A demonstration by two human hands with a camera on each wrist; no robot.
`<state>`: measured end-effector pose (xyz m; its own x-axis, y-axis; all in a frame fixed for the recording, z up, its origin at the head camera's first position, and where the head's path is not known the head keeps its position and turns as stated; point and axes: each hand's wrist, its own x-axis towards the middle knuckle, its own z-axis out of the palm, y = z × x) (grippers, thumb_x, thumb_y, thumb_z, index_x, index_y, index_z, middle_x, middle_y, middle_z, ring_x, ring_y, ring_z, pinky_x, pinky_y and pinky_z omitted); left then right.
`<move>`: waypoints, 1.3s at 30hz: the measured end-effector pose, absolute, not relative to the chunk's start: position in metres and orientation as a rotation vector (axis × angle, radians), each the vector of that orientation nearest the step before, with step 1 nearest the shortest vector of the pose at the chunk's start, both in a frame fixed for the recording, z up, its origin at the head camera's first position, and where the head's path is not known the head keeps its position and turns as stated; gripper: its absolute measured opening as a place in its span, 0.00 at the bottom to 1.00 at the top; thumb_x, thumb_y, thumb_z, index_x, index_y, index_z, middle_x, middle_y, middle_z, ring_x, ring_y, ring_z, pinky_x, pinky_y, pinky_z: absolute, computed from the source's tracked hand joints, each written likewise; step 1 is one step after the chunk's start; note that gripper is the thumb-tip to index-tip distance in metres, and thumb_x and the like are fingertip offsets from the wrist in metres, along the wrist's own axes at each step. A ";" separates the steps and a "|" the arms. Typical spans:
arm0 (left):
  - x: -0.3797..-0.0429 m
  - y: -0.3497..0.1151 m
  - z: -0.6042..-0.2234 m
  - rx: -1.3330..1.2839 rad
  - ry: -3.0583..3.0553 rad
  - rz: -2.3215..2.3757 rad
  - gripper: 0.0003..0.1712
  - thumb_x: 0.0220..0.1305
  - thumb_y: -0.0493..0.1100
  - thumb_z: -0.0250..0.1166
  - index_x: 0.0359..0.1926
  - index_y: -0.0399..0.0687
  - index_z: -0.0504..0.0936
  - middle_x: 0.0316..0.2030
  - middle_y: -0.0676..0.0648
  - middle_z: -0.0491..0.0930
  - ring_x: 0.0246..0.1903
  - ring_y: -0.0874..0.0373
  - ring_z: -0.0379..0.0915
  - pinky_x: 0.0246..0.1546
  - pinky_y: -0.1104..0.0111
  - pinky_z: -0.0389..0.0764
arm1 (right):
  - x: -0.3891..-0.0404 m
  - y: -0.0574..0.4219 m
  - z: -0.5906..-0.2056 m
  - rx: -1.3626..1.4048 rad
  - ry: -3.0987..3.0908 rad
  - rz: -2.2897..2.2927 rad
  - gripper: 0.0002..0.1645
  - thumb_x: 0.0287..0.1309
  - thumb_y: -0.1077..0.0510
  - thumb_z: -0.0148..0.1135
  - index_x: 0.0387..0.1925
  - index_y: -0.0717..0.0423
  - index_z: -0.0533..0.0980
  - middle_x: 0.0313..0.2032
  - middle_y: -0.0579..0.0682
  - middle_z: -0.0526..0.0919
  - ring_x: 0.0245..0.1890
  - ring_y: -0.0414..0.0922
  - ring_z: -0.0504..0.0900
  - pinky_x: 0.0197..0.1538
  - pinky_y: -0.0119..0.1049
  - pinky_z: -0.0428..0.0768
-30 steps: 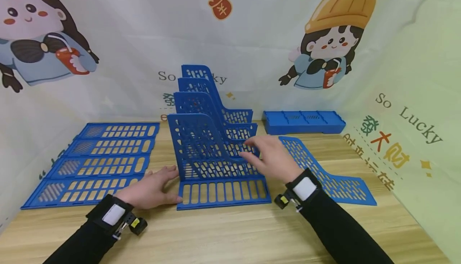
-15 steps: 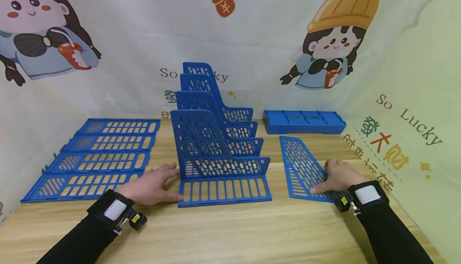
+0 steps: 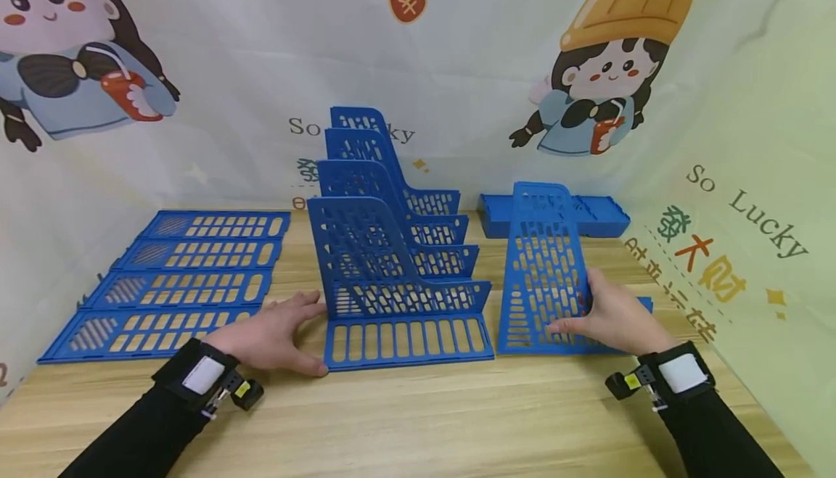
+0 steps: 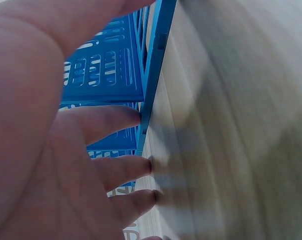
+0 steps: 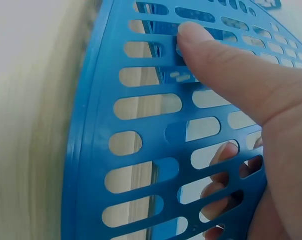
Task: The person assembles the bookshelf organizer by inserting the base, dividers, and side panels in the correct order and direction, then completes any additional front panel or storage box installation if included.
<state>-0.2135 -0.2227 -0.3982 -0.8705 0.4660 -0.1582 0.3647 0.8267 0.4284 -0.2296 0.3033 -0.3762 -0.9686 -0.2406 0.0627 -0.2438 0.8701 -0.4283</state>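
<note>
A blue slotted file rack divider (image 3: 545, 246) is in my right hand (image 3: 617, 311), raised up on its long lower edge at the right of the table. In the right wrist view the thumb (image 5: 226, 65) presses its near face, while curled fingertips show through the slots behind. My left hand (image 3: 274, 333) rests at the left side of the part-built blue file rack (image 3: 362, 246), fingers spread and fairly straight. Its fingertips reach the edge of the base in the left wrist view. Several upright dividers stand on that base; its front section (image 3: 411, 363) carries none.
Several flat blue grid panels (image 3: 189, 289) lie in a row to the left, close to my left hand. A long blue part (image 3: 604, 217) sits at the back right, behind the held divider. A printed cloth (image 3: 457, 64) closes off the back and sides.
My right hand has gone from the rack to the divider lying at the right, gripped it and tipped it up. My left hand has stayed by the base.
</note>
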 end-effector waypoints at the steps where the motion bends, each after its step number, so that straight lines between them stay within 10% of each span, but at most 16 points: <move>1: -0.213 -0.223 -0.398 0.640 2.752 0.573 0.61 0.48 0.70 0.76 0.75 0.44 0.65 0.78 0.32 0.54 0.77 0.29 0.45 0.73 0.31 0.47 | -0.229 0.300 -0.376 0.408 -3.026 0.687 0.62 0.40 0.26 0.76 0.61 0.65 0.63 0.37 0.54 0.86 0.32 0.43 0.84 0.32 0.39 0.82; 20: -0.212 -0.227 -0.400 0.677 2.801 0.532 0.60 0.48 0.73 0.74 0.74 0.44 0.68 0.77 0.32 0.56 0.76 0.29 0.48 0.72 0.30 0.47 | -0.201 0.289 -0.359 0.770 -2.991 0.648 0.12 0.66 0.53 0.68 0.48 0.47 0.76 0.37 0.39 0.86 0.30 0.32 0.79 0.30 0.29 0.77; 39: -0.208 -0.222 -0.398 0.694 2.832 0.565 0.58 0.46 0.70 0.76 0.73 0.44 0.70 0.75 0.30 0.59 0.75 0.27 0.50 0.70 0.30 0.52 | -0.189 0.131 -0.373 1.323 -2.607 0.535 0.41 0.68 0.56 0.66 0.75 0.55 0.57 0.34 0.44 0.88 0.26 0.32 0.84 0.27 0.21 0.78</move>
